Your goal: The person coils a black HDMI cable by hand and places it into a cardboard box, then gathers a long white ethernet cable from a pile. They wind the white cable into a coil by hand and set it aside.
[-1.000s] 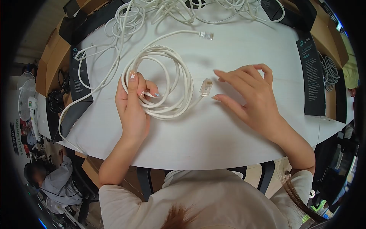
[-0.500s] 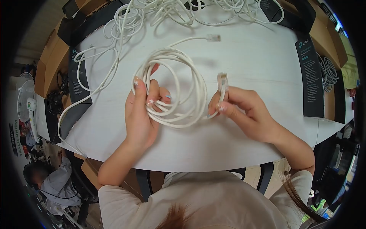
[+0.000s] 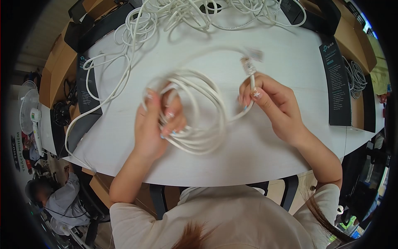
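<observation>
My left hand (image 3: 155,122) is closed round the left side of a coiled white network cable (image 3: 217,99), partly smeared by motion. The loops hang to the right of my fingers, above the white table (image 3: 232,166). My right hand (image 3: 271,103) pinches one cable end between thumb and fingers, with its clear plug (image 3: 248,65) pointing up. The other end's plug (image 3: 256,54) is blurred and sits just behind the first; whether the two touch cannot be made out.
A tangle of white cables (image 3: 178,16) lies along the table's far edge, with a strand running down the left side. Open boxes stand at left (image 3: 56,70) and right (image 3: 333,83), the right one holding a grey cable coil (image 3: 355,79). A seated person (image 3: 64,197) is at lower left.
My right hand has moved up and to the right with its plug. The coil has swung and its lower loops hang lower. The loose plug has shifted right, close to the held one.
</observation>
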Demonstrator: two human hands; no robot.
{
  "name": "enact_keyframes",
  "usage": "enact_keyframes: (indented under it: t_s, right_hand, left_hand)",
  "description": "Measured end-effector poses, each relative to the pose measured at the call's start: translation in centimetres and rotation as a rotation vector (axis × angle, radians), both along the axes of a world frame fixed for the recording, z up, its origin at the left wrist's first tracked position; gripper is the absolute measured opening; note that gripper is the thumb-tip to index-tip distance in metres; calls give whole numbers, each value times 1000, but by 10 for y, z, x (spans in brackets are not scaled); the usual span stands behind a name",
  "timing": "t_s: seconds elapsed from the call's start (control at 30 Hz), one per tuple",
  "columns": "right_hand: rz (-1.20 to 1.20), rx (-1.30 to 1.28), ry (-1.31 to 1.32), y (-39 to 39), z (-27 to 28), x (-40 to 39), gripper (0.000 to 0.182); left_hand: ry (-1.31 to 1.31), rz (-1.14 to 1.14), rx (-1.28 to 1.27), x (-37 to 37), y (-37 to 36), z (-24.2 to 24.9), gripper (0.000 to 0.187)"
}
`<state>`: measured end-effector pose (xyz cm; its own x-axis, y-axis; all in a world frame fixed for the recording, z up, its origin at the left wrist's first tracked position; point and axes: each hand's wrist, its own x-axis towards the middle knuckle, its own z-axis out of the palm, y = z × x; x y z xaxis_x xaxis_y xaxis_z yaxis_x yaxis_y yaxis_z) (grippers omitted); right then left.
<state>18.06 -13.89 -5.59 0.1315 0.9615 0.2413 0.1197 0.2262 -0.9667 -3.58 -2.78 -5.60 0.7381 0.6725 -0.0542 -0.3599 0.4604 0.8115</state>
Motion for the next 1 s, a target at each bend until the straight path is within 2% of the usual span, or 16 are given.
enact_keyframes:
  t_s: [0.03,0.13,0.23,0.3,0.43,0.5,0.6,0.67,0.73,0.87,0.97,1.0]
  right_hand:
    - [-70,116,-137,0,-2,-2,13]
    - [-295,337,-535,-8,2,-11,14]
    - [-396,378,-648,-8,10,-18,17]
    - [-386,322,-779,-7,13,-14,13]
    - [-307,218,-969,-7,20,-14,8]
    - [-229,171,-911,-8,19,-14,7]
    - [-142,131,-547,-8,8,-15,6]
    - [-146,117,-272,-7,-3,-21,10]
    - [-120,94,-113,-6,-12,-22,13]
    - [-118,-133,297,-8,3,-28,36]
    - [58,-252,-95,-9,7,-19,55]
    - [72,-160,-176,-10,-4,-24,62]
  left_hand:
    - [84,-74,119,0,-4,-4,40]
    - [133,-133,159,4,-9,-5,40]
    - [172,-118,171,7,-13,-2,38]
    - [217,-118,241,7,-14,0,38]
    - [245,-140,223,4,-12,-2,35]
    - [251,-141,222,2,-11,-5,34]
    - [270,-204,222,0,-12,1,32]
    - [296,-160,305,3,-16,2,33]
    - [311,-137,354,4,-18,3,33]
    - [324,-125,340,1,-20,1,34]
    - [292,-155,346,2,-22,-4,34]
    - [291,-164,386,2,-23,-6,35]
